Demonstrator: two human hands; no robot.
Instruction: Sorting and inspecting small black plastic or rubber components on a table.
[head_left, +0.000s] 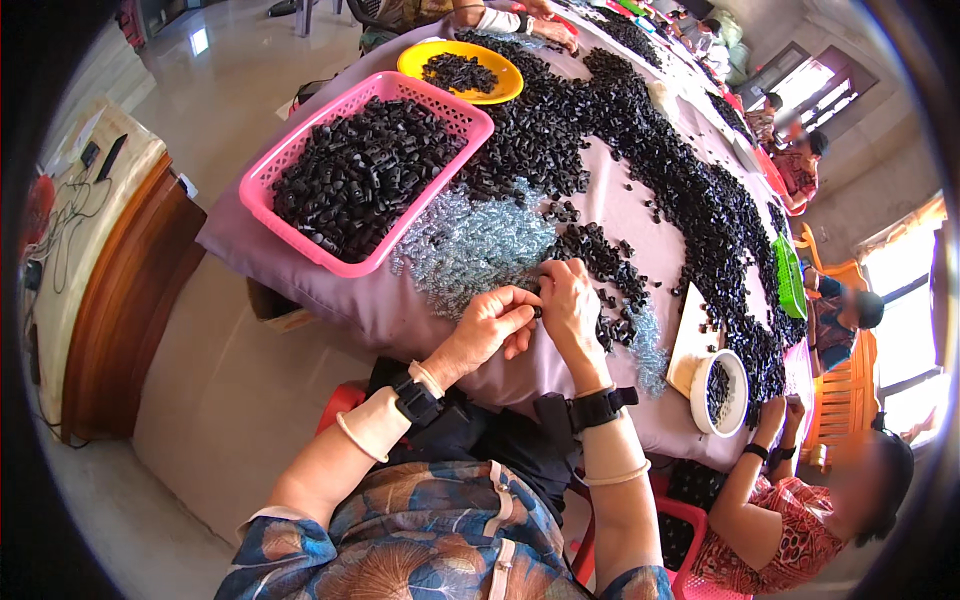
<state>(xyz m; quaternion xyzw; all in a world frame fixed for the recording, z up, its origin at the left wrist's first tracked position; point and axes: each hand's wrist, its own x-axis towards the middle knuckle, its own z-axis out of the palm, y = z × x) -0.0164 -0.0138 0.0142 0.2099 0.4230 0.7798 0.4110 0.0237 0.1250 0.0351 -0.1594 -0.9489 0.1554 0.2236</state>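
Note:
My left hand is closed in a pinch on a small black plastic piece at the table's near edge. Right beside it, my right hand has its fingers bent and pressed together, almost touching the left; what they hold is hidden. Just beyond both hands lies a heap of small shiny springs. A pink basket full of black plastic pieces stands to the left of the heap. More loose black pieces are scattered close to my right hand.
A yellow plate of black pieces sits behind the basket. Black piles run along the cloth-covered table. To the right are a white bowl, a board and a green basket. Other people sit around the table.

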